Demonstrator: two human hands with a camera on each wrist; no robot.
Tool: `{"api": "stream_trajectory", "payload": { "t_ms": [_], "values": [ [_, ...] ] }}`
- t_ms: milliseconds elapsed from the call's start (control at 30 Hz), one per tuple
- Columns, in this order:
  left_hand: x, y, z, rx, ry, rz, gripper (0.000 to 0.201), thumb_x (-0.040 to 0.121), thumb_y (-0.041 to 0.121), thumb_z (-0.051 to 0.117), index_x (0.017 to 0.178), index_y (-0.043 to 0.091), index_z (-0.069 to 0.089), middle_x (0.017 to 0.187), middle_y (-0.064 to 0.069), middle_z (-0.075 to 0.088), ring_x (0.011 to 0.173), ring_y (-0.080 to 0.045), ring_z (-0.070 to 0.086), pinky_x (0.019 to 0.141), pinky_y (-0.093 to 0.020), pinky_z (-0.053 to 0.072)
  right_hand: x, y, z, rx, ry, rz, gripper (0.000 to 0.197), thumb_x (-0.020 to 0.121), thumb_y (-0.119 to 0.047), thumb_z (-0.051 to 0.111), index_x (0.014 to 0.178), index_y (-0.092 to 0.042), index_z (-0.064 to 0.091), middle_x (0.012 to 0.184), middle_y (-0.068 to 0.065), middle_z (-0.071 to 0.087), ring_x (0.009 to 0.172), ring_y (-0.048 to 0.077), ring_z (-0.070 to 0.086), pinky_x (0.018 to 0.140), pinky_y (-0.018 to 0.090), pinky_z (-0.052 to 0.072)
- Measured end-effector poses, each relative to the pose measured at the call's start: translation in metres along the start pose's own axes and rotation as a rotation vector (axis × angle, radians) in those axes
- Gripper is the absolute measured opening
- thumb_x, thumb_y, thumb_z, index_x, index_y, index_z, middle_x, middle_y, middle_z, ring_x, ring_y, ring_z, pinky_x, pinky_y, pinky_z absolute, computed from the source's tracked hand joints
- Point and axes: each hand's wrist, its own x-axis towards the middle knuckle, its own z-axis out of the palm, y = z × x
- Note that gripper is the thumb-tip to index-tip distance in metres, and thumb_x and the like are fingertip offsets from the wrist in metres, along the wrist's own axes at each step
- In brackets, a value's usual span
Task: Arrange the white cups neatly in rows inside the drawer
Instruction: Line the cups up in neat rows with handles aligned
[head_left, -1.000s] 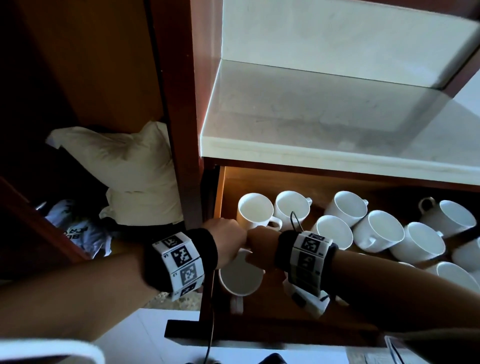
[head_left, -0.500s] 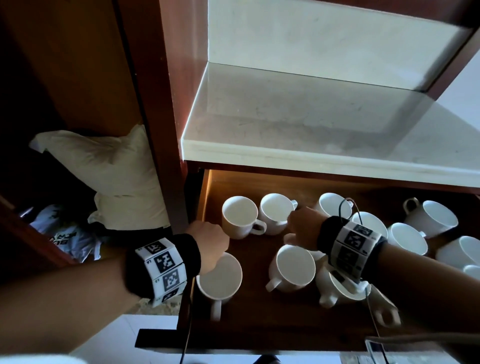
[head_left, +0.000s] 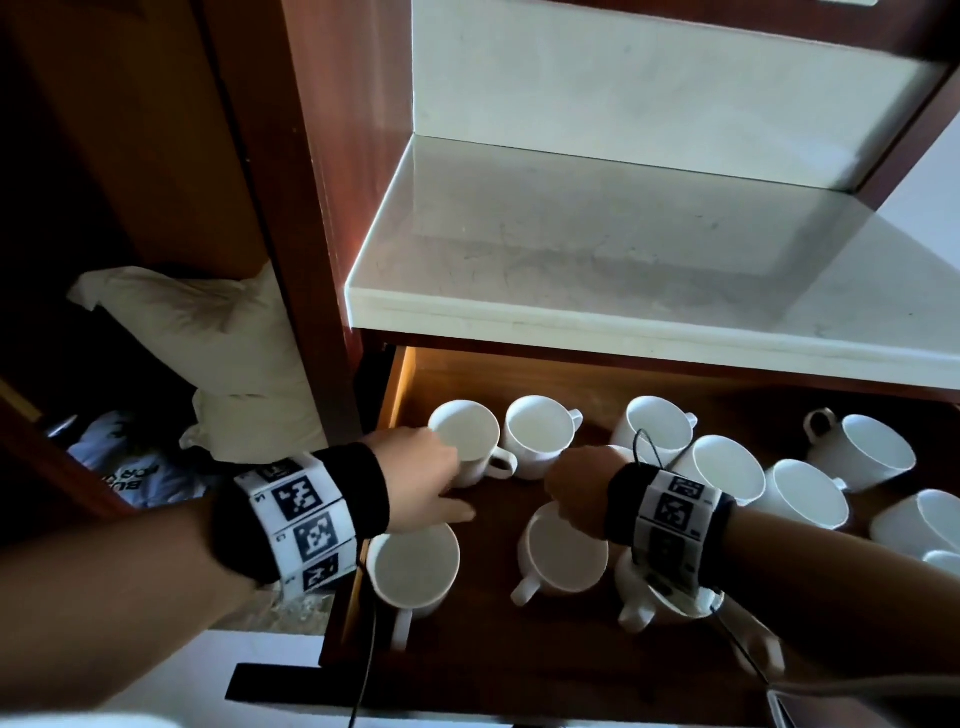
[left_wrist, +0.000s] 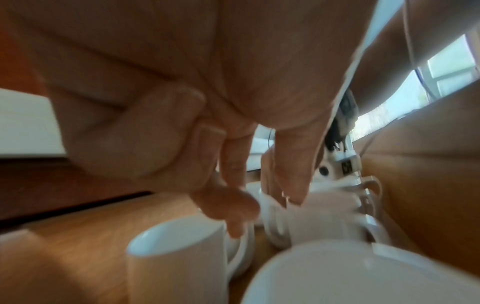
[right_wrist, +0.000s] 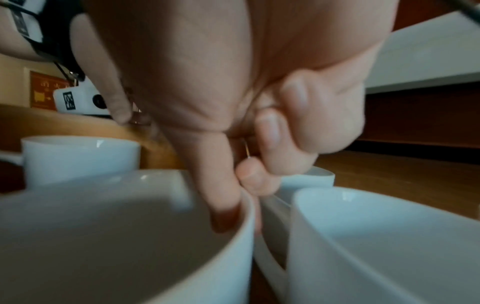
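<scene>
The open wooden drawer (head_left: 498, 644) holds several white cups. My left hand (head_left: 441, 483) reaches to the back-left cup (head_left: 465, 434), fingers loosely bent and touching its side and handle; the same cup (left_wrist: 176, 257) shows under the left hand (left_wrist: 262, 214) in the left wrist view. A cup (head_left: 415, 569) stands free at the front left, below that wrist. My right hand (head_left: 571, 488) pinches the far rim of the middle front cup (head_left: 566, 564). In the right wrist view the thumb (right_wrist: 223, 205) is inside that cup (right_wrist: 116, 236) and a finger is outside.
More cups (head_left: 727, 467) crowd the drawer's right half, some tilted or touching. A pale stone counter (head_left: 623, 270) overhangs the drawer's back. A wooden partition (head_left: 311, 234) stands left of it, with a pillow (head_left: 208, 338) in the dark cupboard beyond.
My left hand let go of the front-left cup and moved back to the back-left cup. My right hand moved right and came down onto the middle front cup's rim.
</scene>
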Motion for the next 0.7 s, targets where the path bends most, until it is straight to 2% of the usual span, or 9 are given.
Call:
{"api": "stream_trajectory", "payload": {
  "t_ms": [100,200,267,333,433,500,567,633,700],
  "values": [
    [0.005,0.011,-0.014,-0.113,0.086,0.020,0.060,0.086,0.066,0.047,0.063,0.011,0.058,0.057,-0.003,0.051,0.055,-0.020,0.052,0.048,-0.026,0.033,-0.011,-0.002,-0.018,-0.023,0.127,-0.050,0.022,0.094,-0.015,0.050,0.109,-0.013,0.065,0.112,0.007,0.065,0.102,0.029,0.065,0.073,0.032,0.046],
    [0.009,0.023,-0.020,-0.153,0.008,0.021,0.064,0.087,0.067,0.045,0.057,0.011,0.051,0.053,-0.001,0.046,0.049,-0.015,0.043,0.049,-0.026,0.032,-0.025,-0.003,-0.041,-0.048,0.311,-0.139,0.023,0.094,-0.015,0.047,0.108,-0.016,0.065,0.108,0.005,0.065,0.099,0.029,0.065,0.074,0.033,0.048],
    [0.013,0.026,-0.022,-0.191,-0.002,0.023,0.057,0.091,0.057,0.046,0.055,0.013,0.049,0.052,0.001,0.047,0.051,-0.012,0.045,0.053,-0.026,0.036,-0.032,-0.001,-0.054,-0.038,0.442,-0.194,0.022,0.093,-0.019,0.048,0.105,-0.020,0.066,0.105,0.003,0.065,0.099,0.026,0.064,0.067,0.030,0.042],
    [0.018,0.022,-0.021,-0.264,0.053,-0.029,0.045,0.092,0.039,0.049,0.054,0.015,0.047,0.053,0.001,0.047,0.055,-0.013,0.048,0.055,-0.025,0.038,-0.035,-0.002,-0.059,0.018,0.504,-0.206,0.022,0.095,-0.025,0.048,0.105,-0.022,0.068,0.106,0.000,0.065,0.098,0.023,0.064,0.066,0.030,0.042],
    [0.021,0.015,-0.018,-0.382,0.046,-0.112,0.040,0.094,0.029,0.045,0.056,0.017,0.052,0.056,0.002,0.055,0.058,-0.013,0.054,0.059,-0.027,0.042,-0.031,0.003,-0.055,0.269,0.451,-0.048,0.027,0.096,-0.038,0.048,0.104,-0.019,0.064,0.106,0.002,0.065,0.094,0.025,0.064,0.066,0.030,0.042],
    [0.020,0.013,-0.013,-0.559,0.006,-0.159,0.044,0.095,0.028,0.043,0.057,0.013,0.060,0.054,0.001,0.060,0.050,-0.010,0.055,0.059,-0.025,0.046,-0.025,0.009,-0.046,0.367,0.354,0.049,0.027,0.096,-0.038,0.047,0.103,-0.016,0.062,0.103,0.005,0.065,0.093,0.027,0.064,0.067,0.030,0.043],
    [0.017,0.012,-0.011,-0.650,-0.034,-0.166,0.048,0.095,0.029,0.042,0.061,0.005,0.068,0.052,-0.003,0.061,0.044,-0.011,0.051,0.056,-0.023,0.044,-0.016,0.012,-0.038,0.393,0.282,0.051,0.028,0.096,-0.033,0.046,0.104,-0.012,0.063,0.103,0.010,0.066,0.095,0.029,0.064,0.070,0.031,0.045],
    [0.015,0.011,-0.008,-0.577,-0.075,-0.129,0.058,0.097,0.036,0.036,0.059,0.007,0.069,0.050,-0.002,0.059,0.047,-0.014,0.053,0.061,-0.024,0.045,-0.009,0.005,-0.030,0.323,0.211,0.025,0.031,0.096,-0.029,0.046,0.108,-0.006,0.064,0.106,0.013,0.066,0.101,0.032,0.063,0.077,0.034,0.047],
    [0.016,0.009,-0.009,-0.402,-0.040,-0.106,0.067,0.098,0.050,0.030,0.053,0.014,0.064,0.055,-0.001,0.063,0.059,-0.019,0.063,0.070,-0.030,0.050,-0.002,-0.005,-0.022,0.214,0.160,0.000,0.033,0.097,-0.026,0.045,0.111,-0.004,0.064,0.110,0.015,0.065,0.105,0.032,0.063,0.082,0.036,0.049]
  ]
}}
